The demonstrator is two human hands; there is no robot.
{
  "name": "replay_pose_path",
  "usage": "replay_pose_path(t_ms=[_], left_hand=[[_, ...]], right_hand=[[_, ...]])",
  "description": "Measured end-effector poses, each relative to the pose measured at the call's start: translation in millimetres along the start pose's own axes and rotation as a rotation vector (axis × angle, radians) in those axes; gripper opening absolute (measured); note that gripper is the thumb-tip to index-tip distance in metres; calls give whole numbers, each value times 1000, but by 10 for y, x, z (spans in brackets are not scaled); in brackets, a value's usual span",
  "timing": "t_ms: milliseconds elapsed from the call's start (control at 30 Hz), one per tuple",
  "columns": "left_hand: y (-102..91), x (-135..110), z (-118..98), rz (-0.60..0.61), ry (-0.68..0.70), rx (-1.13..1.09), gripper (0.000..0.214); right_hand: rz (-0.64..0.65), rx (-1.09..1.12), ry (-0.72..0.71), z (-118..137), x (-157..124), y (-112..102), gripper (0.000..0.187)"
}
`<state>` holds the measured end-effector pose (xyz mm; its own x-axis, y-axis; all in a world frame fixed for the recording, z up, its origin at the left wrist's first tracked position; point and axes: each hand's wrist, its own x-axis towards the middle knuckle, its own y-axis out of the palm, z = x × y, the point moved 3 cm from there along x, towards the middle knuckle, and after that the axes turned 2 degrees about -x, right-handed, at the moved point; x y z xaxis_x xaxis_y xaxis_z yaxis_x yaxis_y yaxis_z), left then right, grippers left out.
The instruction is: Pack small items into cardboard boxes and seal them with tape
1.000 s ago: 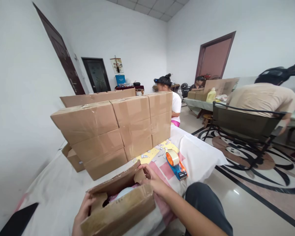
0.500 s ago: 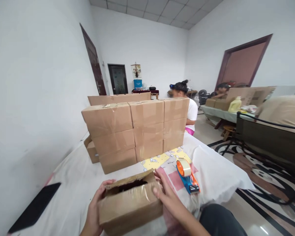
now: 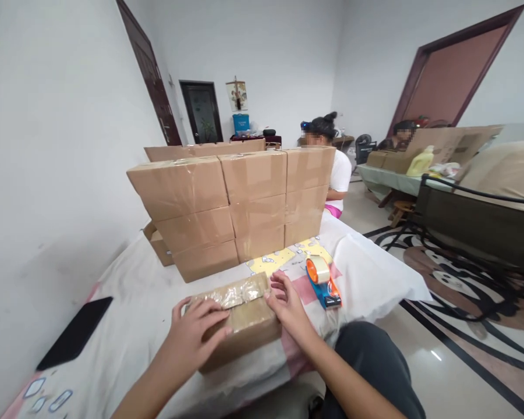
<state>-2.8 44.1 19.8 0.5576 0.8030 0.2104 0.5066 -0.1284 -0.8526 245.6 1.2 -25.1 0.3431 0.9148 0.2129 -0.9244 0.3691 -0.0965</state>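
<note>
A small cardboard box [image 3: 244, 329] lies in front of me with its top flaps down and clear tape glinting along them. My left hand [image 3: 201, 329] rests over its left end, fingers spread across the top and thumb toward the front side. At the right end, my right hand [image 3: 286, 299] touches the edge with loosely bent, parted fingers. Right of the box sits a blue and orange tape dispenser [image 3: 324, 283] carrying a roll of tape. Behind the box stands a stacked wall of taped cardboard boxes [image 3: 231, 212].
White patterned cloth covers the table [image 3: 371, 256]. A flat black object [image 3: 76, 333] lies at the left, and an open box [image 3: 159, 247] stands beside the stack. A person in a white top [image 3: 339, 177] sits behind it. A dark folding chair [image 3: 475, 221] is at the right.
The box's gaping flaps have been folded down. My left hand has moved from the box's left side onto its top; my right hand stays at the right end. The view has tilted down.
</note>
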Motion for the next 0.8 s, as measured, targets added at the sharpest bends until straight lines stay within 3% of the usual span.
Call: replay_pose_path(t_ms=[67,167,233,333,433,567,733,800], left_hand=[[130,-50,-127,34,70,100,29],[201,-96,-180,-54,130,238,38],[191,-112,-170,-126,180,311,39],[167,-117,-156,-185,249,339,49],[185,-88,-176,-156,248,341,55],[254,-23,-300,-1,180,399,42],[139,65,-564,83,85,452,45],[69,97,-700,18,77,453,45]], right_hand=[[-142,-116,-156,67,87,-239,42],[-449,-313,-281,121,272,-824,46],[-585,-322,-136,15,404,-1236,58],[-486,-148,164,-280,542,-1601,56],[-352,-54,207,-477,567,-1657,33],[-249,-16,165,-583,530,-1524,19],[-255,30,15,-549,383,-1406,31],[-280,63,-63,-477,281,-1398,37]])
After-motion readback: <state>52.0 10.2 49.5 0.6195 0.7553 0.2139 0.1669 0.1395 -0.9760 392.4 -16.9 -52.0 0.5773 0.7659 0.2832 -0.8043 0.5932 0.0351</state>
